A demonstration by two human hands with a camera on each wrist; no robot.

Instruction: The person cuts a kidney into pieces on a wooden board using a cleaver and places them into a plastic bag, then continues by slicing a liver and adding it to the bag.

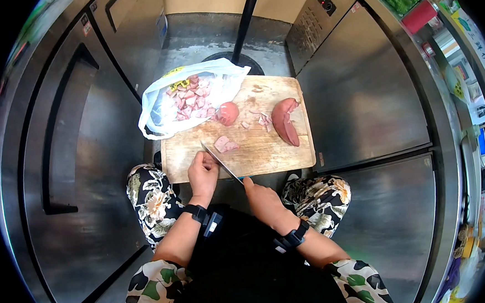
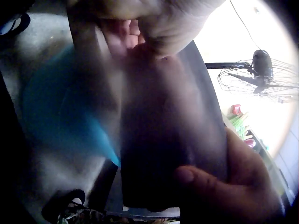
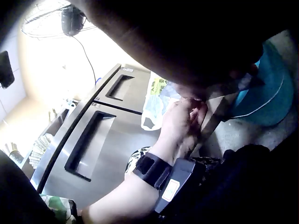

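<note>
My right hand [image 1: 265,203] grips the handle of a broad-bladed kitchen knife [image 1: 221,161], its blade slanting up and left over the near edge of the wooden cutting board [image 1: 187,155]. Beside the blade is my left hand [image 1: 202,173], fingers curled with their tips right at the metal; I cannot tell whether they pinch it. In the left wrist view the dark blade [image 2: 149,140] fills the middle, blurred. Just beyond lies a pale pink cut piece of meat [image 1: 226,144]. A rounded chunk [image 1: 228,113] and a longer piece of sausage-like meat [image 1: 285,122] rest farther back.
A white plastic bag [image 1: 156,104] with many cut pieces [image 1: 195,99] lies over the board's back left. Steel cabinets [image 1: 366,83] flank both sides. A black pole [image 1: 246,26] rises behind the board. A blue bucket [image 3: 266,93] stands below the board.
</note>
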